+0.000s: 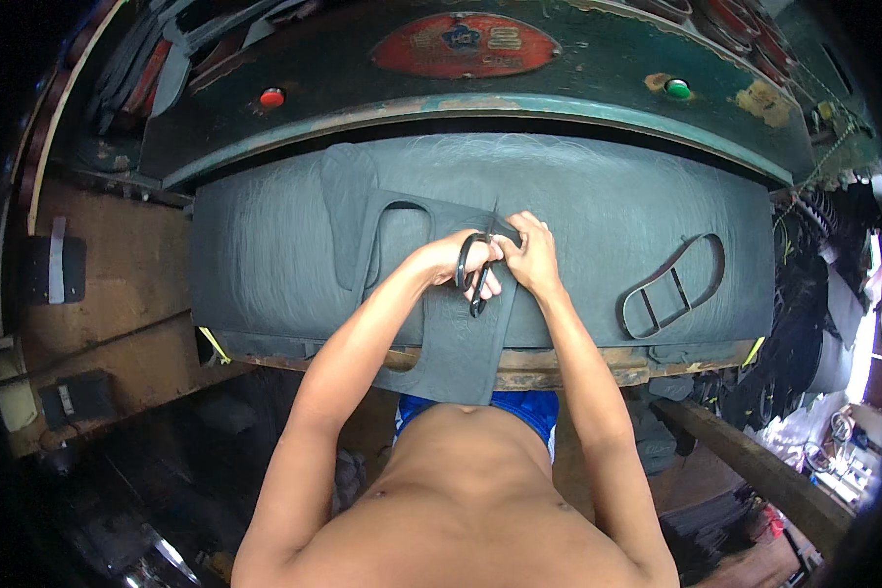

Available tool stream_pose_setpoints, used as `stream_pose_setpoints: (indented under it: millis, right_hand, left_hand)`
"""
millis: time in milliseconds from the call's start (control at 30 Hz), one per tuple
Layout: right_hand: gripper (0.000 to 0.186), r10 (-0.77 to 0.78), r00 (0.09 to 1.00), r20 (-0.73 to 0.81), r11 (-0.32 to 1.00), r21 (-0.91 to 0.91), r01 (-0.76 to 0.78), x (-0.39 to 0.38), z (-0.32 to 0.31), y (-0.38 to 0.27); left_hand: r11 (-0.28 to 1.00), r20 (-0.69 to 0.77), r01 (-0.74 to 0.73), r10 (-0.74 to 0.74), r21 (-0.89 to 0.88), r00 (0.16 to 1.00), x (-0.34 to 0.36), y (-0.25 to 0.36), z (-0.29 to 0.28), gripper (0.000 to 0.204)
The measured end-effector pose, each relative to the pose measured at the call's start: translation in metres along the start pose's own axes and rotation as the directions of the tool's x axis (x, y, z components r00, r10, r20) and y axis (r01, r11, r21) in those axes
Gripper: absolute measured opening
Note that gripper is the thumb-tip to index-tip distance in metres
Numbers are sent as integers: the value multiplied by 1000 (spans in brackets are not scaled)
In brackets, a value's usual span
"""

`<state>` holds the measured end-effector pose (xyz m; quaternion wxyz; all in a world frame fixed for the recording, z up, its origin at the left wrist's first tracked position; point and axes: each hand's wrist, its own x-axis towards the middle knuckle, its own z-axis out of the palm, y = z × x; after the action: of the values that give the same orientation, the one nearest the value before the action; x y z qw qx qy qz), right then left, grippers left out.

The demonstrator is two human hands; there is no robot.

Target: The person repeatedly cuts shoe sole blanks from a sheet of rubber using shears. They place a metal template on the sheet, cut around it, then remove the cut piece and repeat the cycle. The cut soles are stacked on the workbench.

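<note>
My left hand is closed around the black handles of a pair of scissors, its blades pointing away from me. They lie against a dark grey sheet with rounded cut-outs, which hangs over the bench's near edge toward my waist. My right hand pinches the sheet's edge close beside the blades. Fingers hide part of the blades and the exact spot they touch. To the left, a dark sole-shaped piece lies flat beside the sheet.
A sole-shaped metal cutting die with crossbars rests on the padded grey work surface, right of my hands. Behind stands a green machine beam with a red button and a green button. Dark scraps pile up at right.
</note>
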<state>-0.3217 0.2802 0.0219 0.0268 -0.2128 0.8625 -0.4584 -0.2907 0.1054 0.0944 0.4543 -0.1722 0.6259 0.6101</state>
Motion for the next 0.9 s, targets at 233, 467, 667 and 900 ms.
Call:
stream_pose_setpoints:
  millis: [233, 467, 667, 900]
  right_hand:
    - [36, 4, 1000, 18, 1000, -17, -4, 0, -4, -1]
    - [55, 205, 908, -366, 939, 337, -76, 7, -79, -73]
    - [37, -590, 793, -151, 807, -107, 581, -52, -185, -191]
    - [42, -344, 821, 456, 803, -311, 509, -71, 5, -163]
  left_hand:
    - [911, -168, -332, 377, 243, 911, -108, 9, 52, 29]
    - [814, -665, -383, 579, 437, 471, -222, -48, 12, 38]
    - [943, -896, 52, 295, 330, 331, -199, -169, -69, 44]
    - [890, -901, 148, 417, 431, 117, -159, -236, -97, 45]
